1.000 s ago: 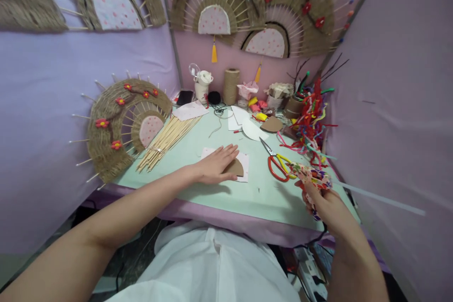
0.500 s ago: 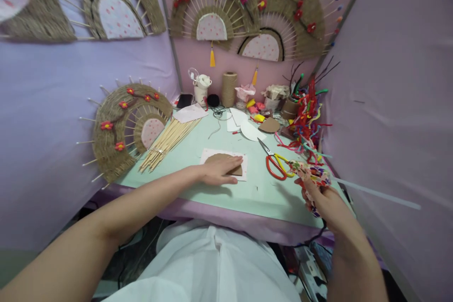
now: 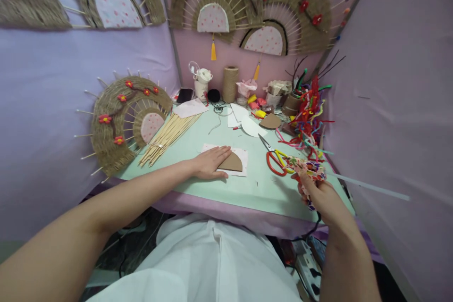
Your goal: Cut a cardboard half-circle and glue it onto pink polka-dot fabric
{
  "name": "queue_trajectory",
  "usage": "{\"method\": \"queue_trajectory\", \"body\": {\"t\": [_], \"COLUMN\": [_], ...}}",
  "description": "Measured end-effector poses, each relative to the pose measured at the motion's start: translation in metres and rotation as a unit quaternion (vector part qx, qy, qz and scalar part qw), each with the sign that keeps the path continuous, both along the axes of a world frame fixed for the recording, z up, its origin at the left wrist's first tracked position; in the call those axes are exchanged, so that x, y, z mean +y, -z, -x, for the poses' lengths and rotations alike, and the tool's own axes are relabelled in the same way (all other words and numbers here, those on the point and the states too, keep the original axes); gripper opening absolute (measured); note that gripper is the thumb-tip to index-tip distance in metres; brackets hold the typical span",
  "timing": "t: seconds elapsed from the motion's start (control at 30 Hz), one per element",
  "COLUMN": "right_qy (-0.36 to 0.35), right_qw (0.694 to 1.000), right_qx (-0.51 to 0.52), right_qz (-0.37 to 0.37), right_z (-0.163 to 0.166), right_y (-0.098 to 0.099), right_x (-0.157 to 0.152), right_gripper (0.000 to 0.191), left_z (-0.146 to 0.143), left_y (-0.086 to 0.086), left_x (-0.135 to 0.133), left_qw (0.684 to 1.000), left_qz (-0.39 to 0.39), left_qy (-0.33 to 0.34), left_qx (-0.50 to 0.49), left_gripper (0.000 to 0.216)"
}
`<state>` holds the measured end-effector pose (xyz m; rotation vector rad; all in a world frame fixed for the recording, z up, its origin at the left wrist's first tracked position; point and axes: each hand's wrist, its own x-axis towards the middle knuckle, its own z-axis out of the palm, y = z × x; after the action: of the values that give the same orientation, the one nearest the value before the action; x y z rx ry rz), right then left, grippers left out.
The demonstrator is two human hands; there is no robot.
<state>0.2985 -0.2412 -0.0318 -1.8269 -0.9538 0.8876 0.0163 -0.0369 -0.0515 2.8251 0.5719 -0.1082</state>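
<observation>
My left hand point(image 3: 211, 162) lies flat, fingers stretched, over the left part of a brown cardboard half-circle point(image 3: 232, 162). Under the cardboard is a white rectangular sheet point(image 3: 244, 156), its edges showing around it. At the right side of the table, my right hand point(image 3: 314, 193) is wrapped round a flower-patterned glue gun point(image 3: 307, 168), held above the surface. A long translucent glue stick point(image 3: 371, 185) sticks out of its back, and a dark cord hangs below. Scissors point(image 3: 274, 158) with one red and one yellow handle lie just left of the glue gun's nozzle.
A bundle of thin bamboo sticks point(image 3: 171, 137) lies at the left, beside a twine-covered fan point(image 3: 116, 137). At the back stand a twine spool point(image 3: 230, 84) and a white cup point(image 3: 203, 84). White paper cutouts point(image 3: 253, 126) and colourful pipe cleaners point(image 3: 309, 118) are to the right.
My left hand has slid left across the cardboard, uncovering its right part. My right hand, with the glue gun, has shifted slightly left and up in view.
</observation>
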Motion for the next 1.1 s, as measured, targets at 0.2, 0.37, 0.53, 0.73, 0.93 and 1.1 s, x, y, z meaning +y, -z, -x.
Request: {"method": "queue_trajectory", "body": {"t": [0.2,0.37,0.53,0.73,0.93,1.1], "right_qy": [0.016,0.030,0.044,0.095,0.087,0.080], "right_qw": [1.000,0.999,0.998,0.973,0.961,0.959], "right_qx": [0.002,-0.010,-0.046,-0.192,-0.236,-0.240], "right_qz": [-0.010,0.004,0.021,0.086,0.119,0.128], "right_z": [0.003,-0.007,-0.018,-0.042,-0.034,-0.032], "right_y": [-0.001,0.001,0.007,0.018,0.005,0.009], "right_x": [-0.001,-0.002,-0.002,0.001,-0.001,0.003], "right_gripper": [0.053,0.056,0.056,0.050,0.049,0.051], "left_z": [0.001,0.014,0.035,0.034,0.015,0.006], "left_y": [0.001,-0.020,-0.030,-0.023,-0.021,-0.021], "left_x": [0.004,0.041,0.072,0.071,0.066,0.059], "left_qw": [0.999,0.950,0.929,0.930,0.939,0.941], "left_qz": [0.036,0.020,0.037,0.053,0.050,0.043], "left_qy": [-0.010,-0.235,-0.344,-0.352,-0.336,-0.330], "left_qx": [-0.017,-0.206,-0.134,-0.089,-0.043,-0.053], "left_gripper": [0.091,0.073,0.056,0.049,0.031,0.008]}}
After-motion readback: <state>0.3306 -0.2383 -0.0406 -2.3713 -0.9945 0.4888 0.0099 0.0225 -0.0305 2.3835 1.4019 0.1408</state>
